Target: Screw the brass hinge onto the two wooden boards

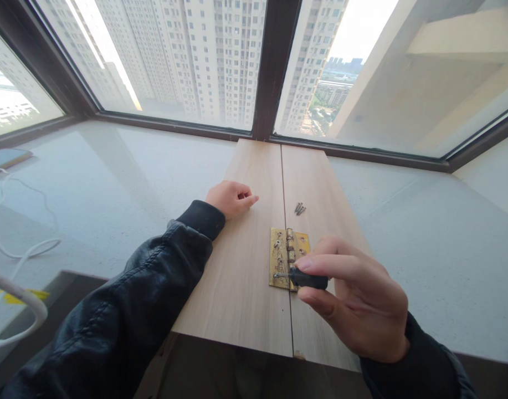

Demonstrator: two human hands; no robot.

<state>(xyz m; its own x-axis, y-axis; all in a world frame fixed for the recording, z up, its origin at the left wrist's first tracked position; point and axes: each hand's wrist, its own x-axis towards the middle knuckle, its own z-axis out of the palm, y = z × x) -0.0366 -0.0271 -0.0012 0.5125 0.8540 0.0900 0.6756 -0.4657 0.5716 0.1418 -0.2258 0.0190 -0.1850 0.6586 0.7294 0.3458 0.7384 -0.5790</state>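
A short black-handled screwdriver (308, 278) is pinched between the thumb and fingers of my right hand (357, 293). Its metal tip points left and meets a screw at the lower hole of the left leaf of a brass hinge (281, 260). The hinge straddles the seam between two pale wooden boards, and my right fingers cover part of its right leaf. Another screw head shows in the upper part of the left leaf. Resting on the left board (237, 282), my left hand (232, 199) is curled closed, and whatever is inside its fingers is hidden.
Several loose screws (299, 209) lie on the right board (316, 183) above the hinge. Both boards reach from the dark window frame (265, 111) across the white sill (154, 149) to its front edge. A white cable (29, 299) and a phone-like slab (8, 159) are at left.
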